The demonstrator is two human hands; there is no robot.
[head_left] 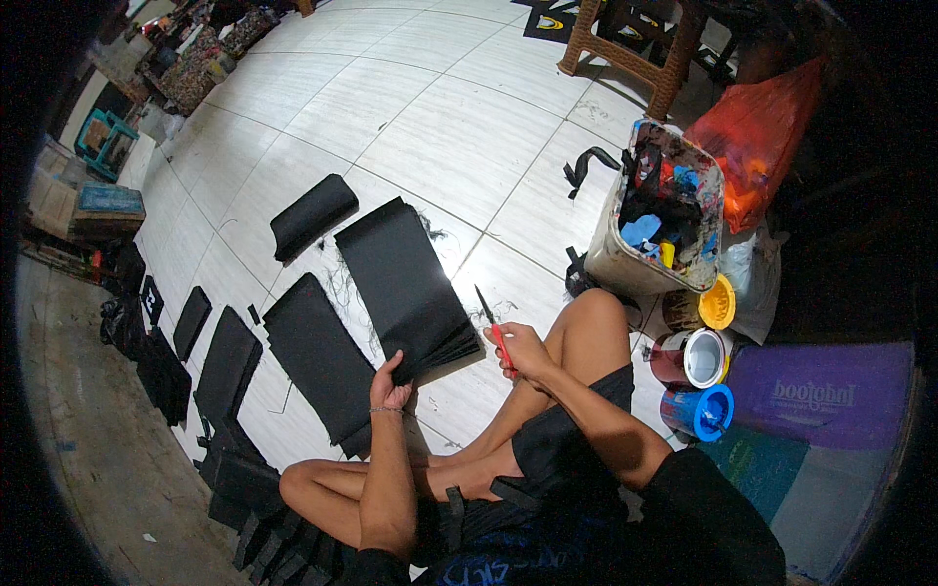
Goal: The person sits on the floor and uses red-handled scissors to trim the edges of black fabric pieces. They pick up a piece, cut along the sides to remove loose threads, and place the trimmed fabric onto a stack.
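My left hand [391,386] grips the near left corner of a stack of black fabric-like sheets [405,278], its thumb lying along the edge. The sheets are long rectangles, fanned slightly apart at the near end. In my right hand [525,353] is a pair of red-handled scissors [501,342], fingers wrapped round the handles. Their dark, narrow blades point away from me, just right of the stack and apart from it. Left of the stack lies a second black pile [318,356]. A smaller curved black piece [315,217] rests beyond it.
Loose black threads lie on the white tiled floor [420,127]. More black pieces [227,366] are at the left. On the right stand a bin of coloured scraps [608,239], a red plastic bag [757,137], and paint cans, one of them blue [699,412]. A brown stool [625,63] stands farther back.
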